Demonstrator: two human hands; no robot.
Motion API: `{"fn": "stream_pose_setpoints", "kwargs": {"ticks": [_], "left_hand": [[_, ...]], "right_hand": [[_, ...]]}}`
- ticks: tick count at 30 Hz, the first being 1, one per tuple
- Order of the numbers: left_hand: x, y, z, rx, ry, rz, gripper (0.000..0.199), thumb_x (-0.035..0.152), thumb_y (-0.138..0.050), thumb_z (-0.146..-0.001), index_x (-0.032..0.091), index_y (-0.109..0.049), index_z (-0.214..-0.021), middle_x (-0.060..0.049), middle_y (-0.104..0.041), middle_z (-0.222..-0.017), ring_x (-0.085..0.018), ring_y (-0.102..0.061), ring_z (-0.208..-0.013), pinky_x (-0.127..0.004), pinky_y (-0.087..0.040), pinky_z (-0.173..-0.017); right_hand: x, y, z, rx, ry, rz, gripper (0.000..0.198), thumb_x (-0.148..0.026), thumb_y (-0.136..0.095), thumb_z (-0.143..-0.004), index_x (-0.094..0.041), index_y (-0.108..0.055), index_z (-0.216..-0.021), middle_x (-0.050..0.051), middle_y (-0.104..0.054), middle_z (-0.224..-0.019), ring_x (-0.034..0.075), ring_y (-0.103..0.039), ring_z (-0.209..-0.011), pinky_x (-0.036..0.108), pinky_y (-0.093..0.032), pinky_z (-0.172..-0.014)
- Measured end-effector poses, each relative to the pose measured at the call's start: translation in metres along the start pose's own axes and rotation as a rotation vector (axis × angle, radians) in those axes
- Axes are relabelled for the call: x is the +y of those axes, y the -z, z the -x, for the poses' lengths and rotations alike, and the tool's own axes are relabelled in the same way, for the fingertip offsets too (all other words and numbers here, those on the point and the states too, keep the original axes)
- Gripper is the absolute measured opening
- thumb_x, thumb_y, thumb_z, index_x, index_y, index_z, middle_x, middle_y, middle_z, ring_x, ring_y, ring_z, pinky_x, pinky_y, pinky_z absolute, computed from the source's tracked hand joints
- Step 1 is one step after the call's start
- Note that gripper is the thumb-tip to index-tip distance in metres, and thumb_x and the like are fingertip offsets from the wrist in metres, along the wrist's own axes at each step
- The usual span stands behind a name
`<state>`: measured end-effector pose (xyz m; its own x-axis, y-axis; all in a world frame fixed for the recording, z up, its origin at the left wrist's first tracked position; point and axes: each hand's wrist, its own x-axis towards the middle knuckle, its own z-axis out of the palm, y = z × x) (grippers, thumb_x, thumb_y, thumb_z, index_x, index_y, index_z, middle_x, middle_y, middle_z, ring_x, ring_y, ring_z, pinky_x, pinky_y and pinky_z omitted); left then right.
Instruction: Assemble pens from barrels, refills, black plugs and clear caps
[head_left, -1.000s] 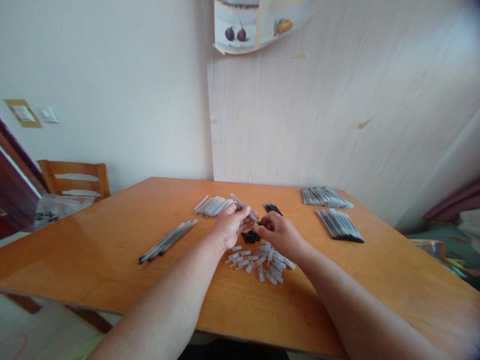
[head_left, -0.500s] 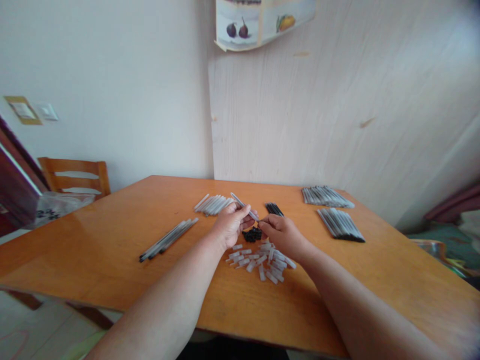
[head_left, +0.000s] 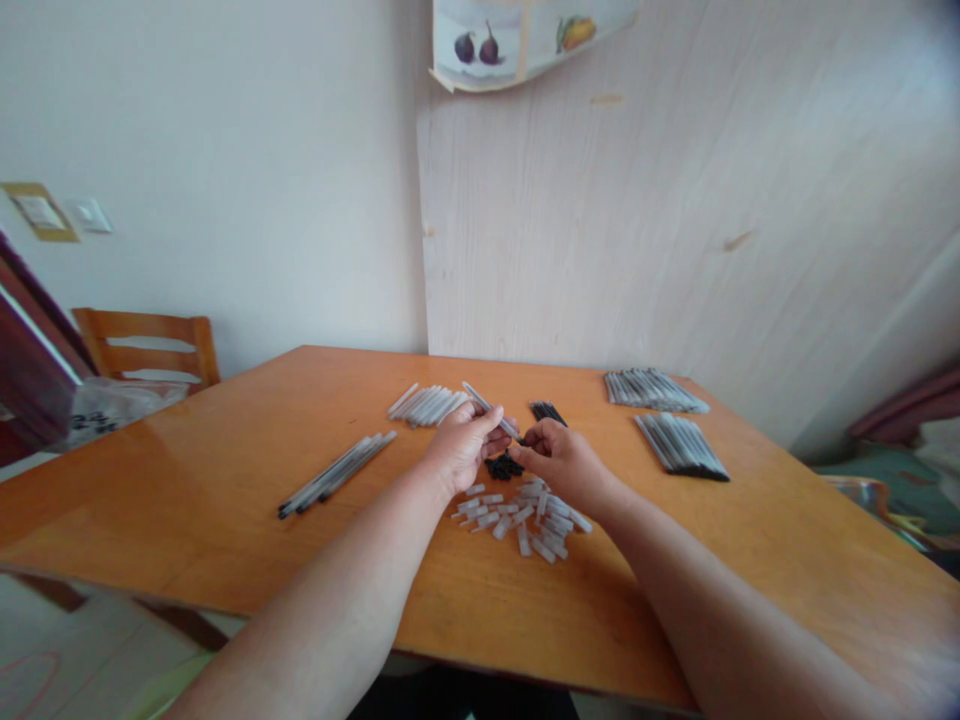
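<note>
Two bare hands meet over a wooden table [head_left: 337,560], just above a small heap of black pieces [head_left: 504,468], the landmark for everything else described. Beyond and slightly left of the heap, the left hand [head_left: 463,446] pinches a slim pale tube [head_left: 475,394] between thumb and fingers; the tube slants, upper end away to the left, lower end toward the right hand. To the right of the heap, the right hand [head_left: 561,460] has its thumb and fingers closed at the tube's dark lower end; exactly what sits between those fingertips is too small to tell.

Nearer than the heap lies a loose scatter of short whitish caps [head_left: 521,518]. Past it to the left is a row of pale tubes [head_left: 426,406]; farther left and nearer, a few long dark-tipped sticks [head_left: 341,473]. Past it to the right lie thin black rods [head_left: 547,412], and well to the right, two bundles of pens, one nearer [head_left: 681,447] and one farther [head_left: 654,390]. High beyond the heap hangs a fruit picture [head_left: 517,45].
</note>
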<state>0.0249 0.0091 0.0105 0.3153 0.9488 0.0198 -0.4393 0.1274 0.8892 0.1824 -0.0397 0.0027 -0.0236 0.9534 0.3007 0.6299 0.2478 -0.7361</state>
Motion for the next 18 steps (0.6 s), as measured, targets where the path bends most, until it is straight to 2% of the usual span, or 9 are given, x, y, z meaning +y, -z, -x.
{"fn": "stream_pose_setpoints", "kwargs": {"ticks": [4,10,18], "left_hand": [[0.001,-0.001,0.001,0.007,-0.001,-0.009,0.022,0.026,-0.071,-0.079,0.016,-0.052,-0.083,-0.007,-0.07,-0.078,-0.015,-0.068,-0.07,-0.027,-0.053,-0.067],[0.001,0.001,0.0,0.051,0.001,-0.021,0.023,0.027,-0.072,-0.077,0.015,-0.053,-0.081,-0.006,-0.069,-0.076,-0.015,-0.067,-0.068,-0.028,-0.053,-0.067],[-0.001,0.009,-0.008,0.175,-0.005,0.012,0.023,0.029,-0.073,-0.076,0.017,-0.056,-0.086,-0.004,-0.069,-0.075,-0.014,-0.067,-0.067,-0.028,-0.053,-0.069]], "right_hand": [[-0.002,0.001,0.001,-0.078,0.027,-0.022,0.027,-0.038,-0.046,-0.089,-0.017,-0.059,-0.077,0.001,-0.059,-0.064,0.012,-0.05,-0.058,0.024,-0.035,-0.054],[0.0,0.0,0.0,0.02,0.02,0.064,0.018,-0.034,-0.059,-0.078,-0.017,-0.059,-0.081,-0.002,-0.054,-0.063,0.011,-0.045,-0.057,0.024,-0.032,-0.051],[0.008,0.002,-0.002,-0.052,0.043,0.195,0.016,-0.034,-0.061,-0.078,-0.018,-0.064,-0.081,0.0,-0.058,-0.066,0.012,-0.047,-0.059,0.024,-0.031,-0.055]]}}
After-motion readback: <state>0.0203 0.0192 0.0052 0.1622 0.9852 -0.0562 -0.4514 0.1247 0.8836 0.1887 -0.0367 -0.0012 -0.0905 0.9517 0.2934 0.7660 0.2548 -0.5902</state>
